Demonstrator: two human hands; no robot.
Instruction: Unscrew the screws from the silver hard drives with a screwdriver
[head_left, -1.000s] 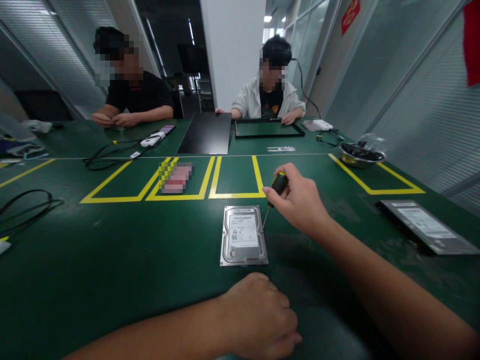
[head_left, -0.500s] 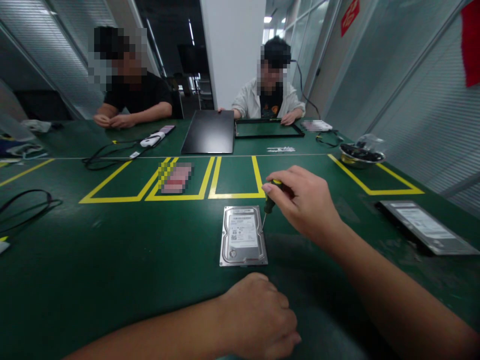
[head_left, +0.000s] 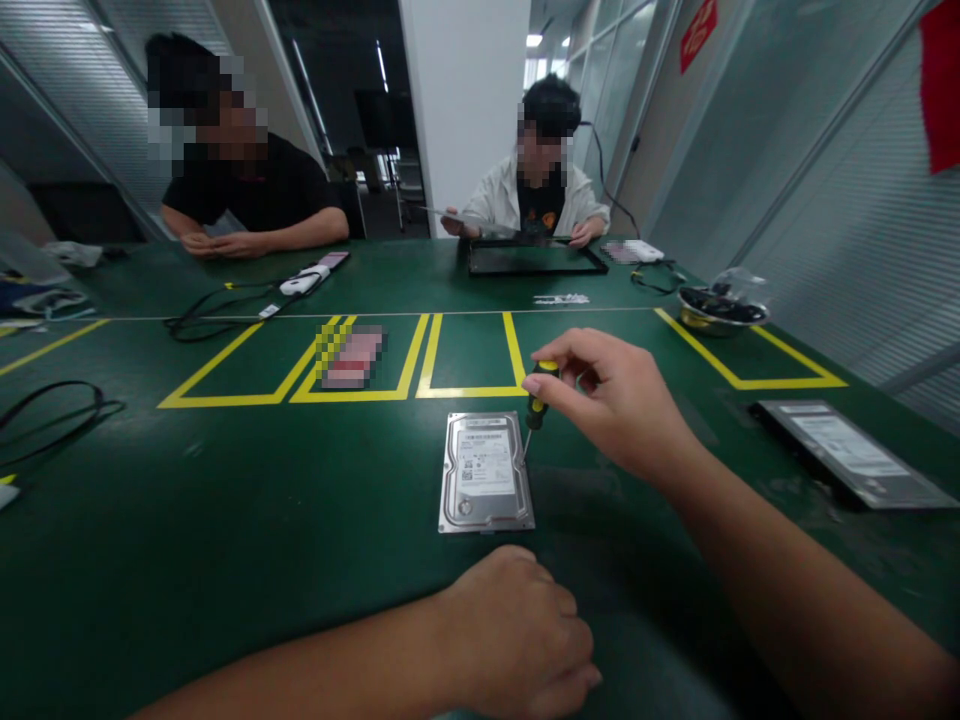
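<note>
A silver hard drive [head_left: 485, 475] with a white label lies flat on the green table in front of me. My right hand [head_left: 611, 395] grips a small screwdriver [head_left: 537, 405] with a dark green and yellow handle between thumb and fingers. The screwdriver stands nearly upright, and its thin shaft reaches down to the drive's right edge, near the middle. Just below the drive, my left hand [head_left: 521, 635] rests on the table, its fingers curled under. Whether anything is inside those fingers is hidden.
A second hard drive [head_left: 855, 455] lies at the right. A metal bowl [head_left: 724, 318] of dark parts stands behind it. Yellow tape outlines mark the table, with a phone [head_left: 354, 358] inside one. Across the table, one person [head_left: 547, 190] handles a black frame [head_left: 536, 258]; another sits at left.
My right fingers have shifted on the screwdriver handle, exposing more of it; its tip stays at the drive's edge. Across the table, a person has lifted and tilted the dark panel. My left hand stays put.
</note>
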